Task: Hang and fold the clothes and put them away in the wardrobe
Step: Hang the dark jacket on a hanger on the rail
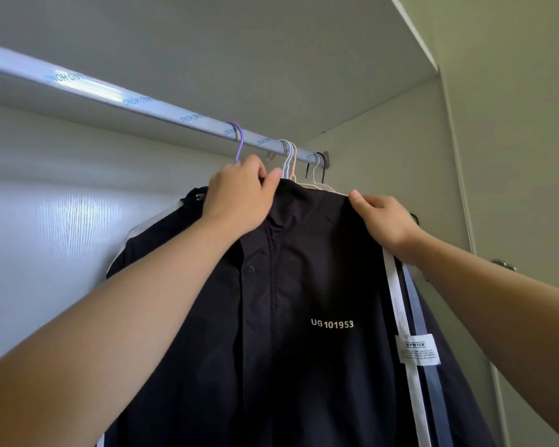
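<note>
A dark navy jacket [304, 285] with white and blue sleeve stripes and the print "UG101953" hangs on a purple hanger [239, 140] hooked over the wardrobe rail [110, 91]. My left hand [239, 195] grips the jacket's collar just under the purple hook. My right hand [384, 221] pinches the jacket's right shoulder seam. The hanger's body is hidden inside the jacket.
Several other hangers [291, 159], white, beige and black, hang on the rail close to its right end bracket [325, 158]. The wardrobe's side wall [400, 156] stands right behind them. A top shelf panel [239, 43] lies just above the rail. A metal handle [502, 264] shows at the right.
</note>
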Motion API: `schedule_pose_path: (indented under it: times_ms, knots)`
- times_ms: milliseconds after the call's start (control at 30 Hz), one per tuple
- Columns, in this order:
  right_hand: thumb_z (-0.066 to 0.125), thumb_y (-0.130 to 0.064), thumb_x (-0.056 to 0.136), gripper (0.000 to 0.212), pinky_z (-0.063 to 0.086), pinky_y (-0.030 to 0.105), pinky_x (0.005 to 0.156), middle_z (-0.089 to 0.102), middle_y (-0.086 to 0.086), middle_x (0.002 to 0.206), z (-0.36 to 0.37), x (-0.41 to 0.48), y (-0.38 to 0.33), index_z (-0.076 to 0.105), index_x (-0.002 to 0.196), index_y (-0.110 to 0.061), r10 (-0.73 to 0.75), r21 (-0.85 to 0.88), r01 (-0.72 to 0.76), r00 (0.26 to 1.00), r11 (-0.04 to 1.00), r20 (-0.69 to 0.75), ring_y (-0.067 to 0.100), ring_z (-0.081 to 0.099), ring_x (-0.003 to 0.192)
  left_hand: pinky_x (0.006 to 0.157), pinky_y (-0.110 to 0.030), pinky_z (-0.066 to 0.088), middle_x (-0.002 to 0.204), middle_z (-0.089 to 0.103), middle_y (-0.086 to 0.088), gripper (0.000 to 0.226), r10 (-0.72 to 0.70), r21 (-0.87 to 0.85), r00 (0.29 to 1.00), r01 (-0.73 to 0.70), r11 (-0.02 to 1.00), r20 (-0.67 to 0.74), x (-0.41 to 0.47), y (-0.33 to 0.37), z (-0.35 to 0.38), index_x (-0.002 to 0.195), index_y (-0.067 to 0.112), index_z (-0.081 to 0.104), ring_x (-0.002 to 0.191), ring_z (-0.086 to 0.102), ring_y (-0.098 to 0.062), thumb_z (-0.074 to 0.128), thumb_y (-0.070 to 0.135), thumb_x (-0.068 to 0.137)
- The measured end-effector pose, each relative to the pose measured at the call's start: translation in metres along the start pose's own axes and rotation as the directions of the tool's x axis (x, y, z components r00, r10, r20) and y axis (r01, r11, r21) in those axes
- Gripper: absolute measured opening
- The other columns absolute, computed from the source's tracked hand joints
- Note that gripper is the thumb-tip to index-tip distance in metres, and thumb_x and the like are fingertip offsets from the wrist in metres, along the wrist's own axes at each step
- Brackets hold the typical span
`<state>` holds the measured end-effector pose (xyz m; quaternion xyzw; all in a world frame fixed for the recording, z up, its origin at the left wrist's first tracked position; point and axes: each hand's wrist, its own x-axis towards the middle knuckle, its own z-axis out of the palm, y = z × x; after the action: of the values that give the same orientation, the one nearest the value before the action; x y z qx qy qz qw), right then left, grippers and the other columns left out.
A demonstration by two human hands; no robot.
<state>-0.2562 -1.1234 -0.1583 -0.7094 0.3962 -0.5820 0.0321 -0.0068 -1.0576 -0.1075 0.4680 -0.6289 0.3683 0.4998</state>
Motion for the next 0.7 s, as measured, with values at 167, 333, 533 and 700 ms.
schedule_pose_path:
  times_ms: [167, 333, 533, 700]
  knots:
    - [0.039, -0.064, 0.100, 0.060, 0.047, 0.025, 0.093, 0.076, -0.001, 0.105, -0.005, -0.009, 0.004, 0.074, 0.099, -0.015, 0.068, 0.218, -0.095, 0.989, 0.971, 0.128, 0.011, 0.068, 0.104, 0.076, -0.037, 0.046, 0.101, 0.063, 0.000, 0.052, -0.262, -0.033, 0.949, 0.272, 0.962, 0.176, 0.012, 0.013, 0.010, 0.104, 0.022, 0.056, 0.097, 0.059, -0.028, 0.048, 0.072, 0.090]
    - [0.043, -0.067, 0.097, 0.053, 0.051, 0.032, 0.097, 0.074, -0.003, 0.101, -0.002, -0.012, 0.000, 0.069, 0.105, -0.021, 0.013, 0.043, -0.018, 0.993, 0.999, 0.119, 0.018, 0.067, 0.101, 0.085, -0.041, 0.054, 0.093, 0.066, 0.002, 0.052, -0.314, -0.110, 0.924, 0.343, 0.933, 0.221, 0.020, 0.018, 0.004, 0.094, 0.022, 0.067, 0.090, 0.062, -0.022, 0.068, 0.072, 0.078]
    - [0.069, -0.053, 0.090, 0.037, 0.042, 0.000, 0.074, 0.067, -0.026, 0.103, -0.007, -0.021, 0.001, 0.063, 0.121, -0.033, -0.101, 0.001, 0.103, 0.976, 0.995, 0.192, -0.015, 0.062, 0.090, 0.095, -0.031, 0.053, 0.113, 0.071, 0.001, 0.042, -0.347, -0.284, 0.845, 0.478, 0.831, 0.407, 0.024, 0.009, 0.002, 0.107, 0.023, 0.076, 0.105, 0.065, -0.019, 0.093, 0.025, 0.069]
    - [0.078, -0.028, 0.089, 0.023, 0.041, -0.004, 0.070, 0.069, -0.034, 0.088, -0.012, -0.026, 0.011, 0.067, 0.108, -0.034, -0.071, 0.009, 0.071, 0.959, 0.997, 0.275, -0.019, 0.061, 0.084, 0.095, -0.028, 0.051, 0.130, 0.065, -0.004, 0.057, -0.332, -0.394, 0.824, 0.524, 0.755, 0.459, 0.018, 0.002, 0.004, 0.109, 0.030, 0.075, 0.115, 0.061, -0.021, 0.078, -0.011, 0.070]
